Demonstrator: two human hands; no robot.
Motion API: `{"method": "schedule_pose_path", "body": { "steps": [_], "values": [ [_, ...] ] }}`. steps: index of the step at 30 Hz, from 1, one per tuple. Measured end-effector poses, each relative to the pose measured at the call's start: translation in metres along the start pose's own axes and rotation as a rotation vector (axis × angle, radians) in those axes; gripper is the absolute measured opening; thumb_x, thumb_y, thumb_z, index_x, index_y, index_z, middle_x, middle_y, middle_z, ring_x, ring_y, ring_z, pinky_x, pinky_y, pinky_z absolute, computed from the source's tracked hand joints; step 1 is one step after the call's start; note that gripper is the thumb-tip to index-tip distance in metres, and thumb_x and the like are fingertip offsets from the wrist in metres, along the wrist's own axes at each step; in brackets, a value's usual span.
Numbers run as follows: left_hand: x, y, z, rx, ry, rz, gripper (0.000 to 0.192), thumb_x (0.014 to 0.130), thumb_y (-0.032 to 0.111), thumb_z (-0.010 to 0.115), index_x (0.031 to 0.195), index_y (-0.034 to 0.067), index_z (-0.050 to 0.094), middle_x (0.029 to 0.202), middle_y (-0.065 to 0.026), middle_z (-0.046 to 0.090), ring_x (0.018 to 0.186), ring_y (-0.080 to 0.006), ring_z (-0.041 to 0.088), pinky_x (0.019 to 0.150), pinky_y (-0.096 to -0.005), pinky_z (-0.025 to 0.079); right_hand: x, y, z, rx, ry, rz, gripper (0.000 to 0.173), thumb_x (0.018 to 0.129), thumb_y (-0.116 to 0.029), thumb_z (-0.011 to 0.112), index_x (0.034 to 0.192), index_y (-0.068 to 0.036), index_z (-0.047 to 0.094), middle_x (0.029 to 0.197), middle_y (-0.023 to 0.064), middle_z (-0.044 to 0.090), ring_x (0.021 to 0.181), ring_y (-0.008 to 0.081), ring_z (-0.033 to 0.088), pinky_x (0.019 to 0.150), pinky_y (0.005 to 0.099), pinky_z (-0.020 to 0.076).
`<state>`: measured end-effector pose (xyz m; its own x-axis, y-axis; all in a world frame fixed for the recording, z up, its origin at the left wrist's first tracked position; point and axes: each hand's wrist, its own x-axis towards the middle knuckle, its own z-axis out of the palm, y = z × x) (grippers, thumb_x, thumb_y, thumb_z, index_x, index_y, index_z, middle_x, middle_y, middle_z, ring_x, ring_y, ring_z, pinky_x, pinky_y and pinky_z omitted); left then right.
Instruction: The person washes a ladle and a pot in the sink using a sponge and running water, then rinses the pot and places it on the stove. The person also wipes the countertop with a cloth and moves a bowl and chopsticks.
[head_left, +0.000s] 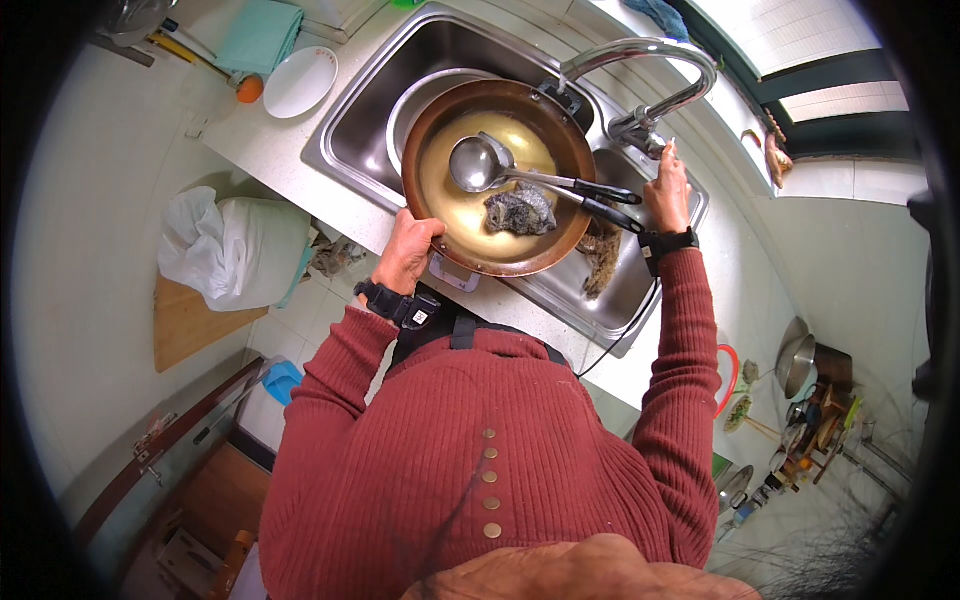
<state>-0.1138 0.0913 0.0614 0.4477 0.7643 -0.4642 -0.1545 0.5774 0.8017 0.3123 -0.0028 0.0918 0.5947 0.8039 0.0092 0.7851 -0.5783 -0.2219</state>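
Note:
My left hand (406, 251) grips the near-left rim of a brown metal wok (420, 135), thumb over the edge. The wok rests across the double sink and holds yellowish, watery liquid. A steel ladle (474, 165) lies in it over a second black-handled utensil, whose head is partly hidden; both handles (611, 202) reach past the right rim. Beside them sits a crumpled dark grey scrubbing cloth or pad (521, 210). My right hand (667, 191) is on the lever of the chrome faucet (675, 49). The spout end is over the wok's far rim, with what looks like water below it.
A steel basin (397, 124) sits under the wok in the left sink bowl (352, 124). A brown fibrous scrubber (600, 262) lies in the right bowl. On the counter are a white plate (300, 82), an orange fruit (250, 88) and a folded green cloth (259, 34).

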Motion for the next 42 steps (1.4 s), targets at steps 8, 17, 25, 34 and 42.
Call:
{"method": "schedule_pose_path", "body": {
  "steps": [8, 17, 25, 34, 42],
  "values": [
    [0.0, 0.018, 0.007, 0.011, -0.043, -0.018, 0.028, 0.077, -0.007, 0.059, 0.102, -0.013, 0.07, 0.095, -0.009, 0.073, 0.08, -0.0152, 0.067, 0.07, -0.0287, 0.052, -0.015, -0.028, -0.012, -0.292, 0.227, -0.117, 0.073, 0.082, 0.001, 0.06, 0.152, -0.006, 0.041, 0.142, 0.0215, 0.054, 0.123, 0.0394, 0.059, 0.094, 0.0614, 0.0458],
    [0.001, 0.009, 0.005, 0.037, -0.04, -0.039, 0.027, 0.078, -0.005, 0.063, 0.105, -0.011, 0.069, 0.095, -0.0073, 0.071, 0.079, -0.0139, 0.065, 0.069, -0.0279, 0.05, -0.089, -0.145, 0.045, -0.121, -0.256, -0.648, 0.047, 0.087, -0.019, 0.072, 0.133, -0.017, 0.062, 0.147, 0.0153, 0.046, 0.132, 0.0403, 0.045, 0.095, 0.0492, 0.0533],
    [0.001, 0.002, -0.003, -0.002, -0.087, -0.049, 0.039, 0.081, -0.005, 0.063, 0.12, -0.008, 0.063, 0.108, -0.0088, 0.07, 0.09, -0.0157, 0.066, 0.077, -0.029, 0.053, -0.098, -0.14, 0.046, -0.146, -0.387, -0.669, 0.059, 0.088, -0.006, 0.061, 0.145, -0.014, 0.048, 0.139, 0.0175, 0.05, 0.112, 0.0409, 0.058, 0.085, 0.05, 0.0562],
    [-0.003, 0.014, 0.001, 0.071, -0.21, -0.028, 0.046, 0.079, -0.005, 0.063, 0.125, -0.005, 0.058, 0.11, -0.005, 0.065, 0.095, -0.0144, 0.063, 0.081, -0.029, 0.053, -0.074, -0.226, 0.068, 0.836, -0.705, -0.65, 0.037, 0.085, -0.003, 0.068, 0.12, 0.002, 0.057, 0.099, 0.0255, 0.07, 0.093, 0.0396, 0.07, 0.077, 0.0455, 0.0538],
    [-0.006, 0.015, -0.001, 0.104, -0.214, -0.109, 0.052, 0.077, -0.005, 0.065, 0.129, -0.005, 0.057, 0.112, -0.0046, 0.065, 0.098, -0.0177, 0.065, 0.086, -0.0307, 0.054, -0.011, -0.288, 0.069, 1.51, -0.433, 0.068, 0.028, 0.101, -0.018, 0.063, 0.125, -0.004, 0.058, 0.106, 0.0041, 0.068, 0.094, 0.0154, 0.066, 0.085, 0.0319, 0.0549]
  ]
}}
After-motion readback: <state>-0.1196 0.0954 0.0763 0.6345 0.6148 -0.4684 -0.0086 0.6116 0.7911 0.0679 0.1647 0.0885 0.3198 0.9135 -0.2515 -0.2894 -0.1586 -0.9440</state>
